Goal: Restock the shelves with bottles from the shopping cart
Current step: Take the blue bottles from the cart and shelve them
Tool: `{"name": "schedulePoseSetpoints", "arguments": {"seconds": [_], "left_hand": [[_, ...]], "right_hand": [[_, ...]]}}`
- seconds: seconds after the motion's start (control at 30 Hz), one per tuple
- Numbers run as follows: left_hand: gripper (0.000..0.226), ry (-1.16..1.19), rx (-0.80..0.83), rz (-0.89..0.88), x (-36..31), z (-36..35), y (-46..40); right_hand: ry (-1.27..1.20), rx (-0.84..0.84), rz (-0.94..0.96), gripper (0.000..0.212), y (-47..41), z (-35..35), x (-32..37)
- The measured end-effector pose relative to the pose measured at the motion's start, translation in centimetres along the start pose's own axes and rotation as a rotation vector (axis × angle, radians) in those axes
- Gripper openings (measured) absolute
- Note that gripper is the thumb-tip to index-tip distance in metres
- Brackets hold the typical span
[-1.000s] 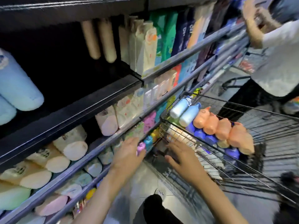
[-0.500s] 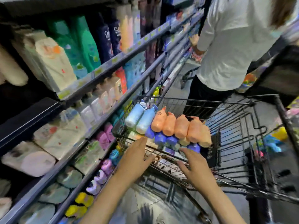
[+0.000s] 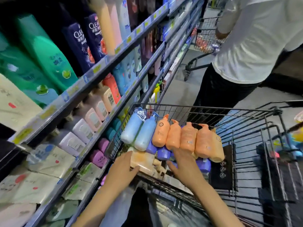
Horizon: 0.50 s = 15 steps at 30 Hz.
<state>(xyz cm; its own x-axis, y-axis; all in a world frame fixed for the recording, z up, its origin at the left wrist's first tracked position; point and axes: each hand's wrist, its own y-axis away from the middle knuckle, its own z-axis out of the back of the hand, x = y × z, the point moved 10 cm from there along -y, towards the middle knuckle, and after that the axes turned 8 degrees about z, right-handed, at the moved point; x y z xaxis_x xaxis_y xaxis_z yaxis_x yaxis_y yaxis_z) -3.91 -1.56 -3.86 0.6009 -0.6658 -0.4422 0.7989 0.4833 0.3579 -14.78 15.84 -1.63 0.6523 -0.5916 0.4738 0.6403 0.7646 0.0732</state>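
A black wire shopping cart (image 3: 205, 110) stands against the shelves (image 3: 105, 66). Across its near end lie two pale blue pump bottles (image 3: 139, 131) and several orange bottles (image 3: 188, 138) on top of purple bottles (image 3: 164, 153). A pale orange pack (image 3: 142, 159) lies at the cart's near left corner. My left hand (image 3: 123, 169) reaches over the cart's edge with its fingers on that pack. My right hand (image 3: 183, 164) is spread over the purple bottles, fingertips at the bottoms of the orange ones. Neither hand grips anything.
The shelves on the left hold green, dark blue, pink and lilac bottles and soft packs. A person in a white shirt (image 3: 249, 38) stands past the cart's far end beside another cart (image 3: 205, 40). A further cart frame (image 3: 275, 161) is on the right.
The view has swung right along the aisle. Both hands have moved from the shelf edge and cart rim into the cart, onto the pack and bottles.
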Motion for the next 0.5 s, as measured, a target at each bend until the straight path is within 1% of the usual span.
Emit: {"name": "schedulePoseSetpoints", "arguments": {"seconds": [0.1, 0.2, 0.3, 0.37, 0.47, 0.5], "left_hand": [[0.057, 0.024, 0.071, -0.015, 0.0, -0.2, -5.2], [0.062, -0.026, 0.166, -0.004, 0.5, -2.0, -10.9], [0.067, -0.042, 0.266, 0.014, 1.0, -4.3, -15.9], [0.071, -0.045, 0.292, 0.035, 1.5, -5.8, -18.7], [0.076, -0.112, 0.259, 0.053, 1.8, -7.3, -21.6], [0.078, -0.095, 0.254, 0.079, 1.9, -7.8, -22.4]], "right_hand": [[-0.022, 0.016, -0.085, 0.046, -3.3, -1.0, -1.8], [-0.010, 0.070, -0.175, 0.044, -6.7, -3.1, -4.2], [0.023, 0.103, -0.252, 0.048, -9.7, -5.7, -6.7], [0.054, 0.136, -0.305, 0.050, -11.3, -7.6, -8.2], [0.112, 0.163, -0.349, 0.051, -13.3, -9.6, -10.0], [0.123, 0.161, -0.360, 0.052, -14.0, -10.1, -10.6]]}}
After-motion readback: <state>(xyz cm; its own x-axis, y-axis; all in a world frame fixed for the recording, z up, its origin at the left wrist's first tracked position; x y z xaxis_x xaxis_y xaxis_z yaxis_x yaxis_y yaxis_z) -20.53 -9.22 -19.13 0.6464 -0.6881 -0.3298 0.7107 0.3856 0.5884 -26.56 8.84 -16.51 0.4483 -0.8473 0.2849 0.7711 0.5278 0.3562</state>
